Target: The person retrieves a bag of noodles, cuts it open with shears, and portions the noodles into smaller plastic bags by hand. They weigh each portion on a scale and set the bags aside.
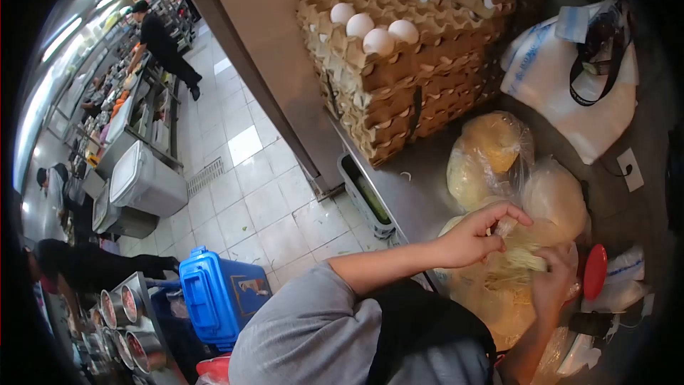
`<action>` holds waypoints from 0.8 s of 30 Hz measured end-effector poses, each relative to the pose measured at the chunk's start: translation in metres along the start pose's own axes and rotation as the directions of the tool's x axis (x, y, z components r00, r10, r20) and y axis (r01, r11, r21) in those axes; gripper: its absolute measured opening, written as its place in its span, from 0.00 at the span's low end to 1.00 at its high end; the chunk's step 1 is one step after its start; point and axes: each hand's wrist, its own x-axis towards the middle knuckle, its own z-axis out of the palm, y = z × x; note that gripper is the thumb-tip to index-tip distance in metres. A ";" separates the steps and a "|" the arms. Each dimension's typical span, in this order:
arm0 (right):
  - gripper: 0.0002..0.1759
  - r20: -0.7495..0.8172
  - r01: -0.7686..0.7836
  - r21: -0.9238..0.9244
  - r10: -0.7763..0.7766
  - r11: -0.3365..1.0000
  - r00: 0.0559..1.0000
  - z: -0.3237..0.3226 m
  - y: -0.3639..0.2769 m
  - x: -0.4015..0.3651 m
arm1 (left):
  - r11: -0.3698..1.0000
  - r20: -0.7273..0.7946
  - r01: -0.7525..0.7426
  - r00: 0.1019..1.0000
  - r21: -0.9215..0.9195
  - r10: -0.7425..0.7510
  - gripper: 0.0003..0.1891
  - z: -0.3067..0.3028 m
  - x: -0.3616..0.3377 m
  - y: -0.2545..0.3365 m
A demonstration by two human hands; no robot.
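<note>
My left hand (476, 237) is at the mouth of a clear plastic bag (507, 317), its thumb and some fingers curled on the plastic and the index finger stretched out. My right hand (553, 279) grips a bunch of pale yellow-green shredded cabbage (524, 260) at the bag's opening. More pale shreds show inside the bag below. Just beyond my hands stand a filled clear bag (491, 153) with yellowish contents and another whitish filled bag (554, 198). A red round lid or dish (595, 271) is right of my right hand.
Stacked egg trays (420, 78) with several white eggs stand on the metal counter (410, 196). A white plastic bag (570, 78) hangs at the back right. On the floor side are a blue lidded bin (214, 299), a grey bin (367, 199) and a person (160, 43) at a far counter.
</note>
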 end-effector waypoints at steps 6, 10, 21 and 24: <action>0.13 0.316 -0.107 -0.172 0.158 0.979 0.936 0.032 0.011 -0.016 | 0.984 0.059 -0.179 0.982 0.023 0.178 0.24 0.005 0.004 -0.009; 0.22 0.369 -0.065 -0.189 0.132 0.980 0.920 0.032 -0.008 0.015 | 0.990 0.119 -0.139 0.983 -0.038 0.142 0.24 0.012 0.001 0.001; 0.28 0.217 -0.160 0.073 0.141 0.984 0.966 0.006 -0.008 0.012 | 0.999 0.015 -0.021 1.000 -0.033 0.021 0.23 0.004 -0.002 0.006; 0.25 0.071 0.012 -0.084 -0.006 0.996 0.997 -0.006 -0.030 0.018 | 0.997 0.012 -0.034 0.999 -0.067 0.035 0.23 0.002 0.001 0.002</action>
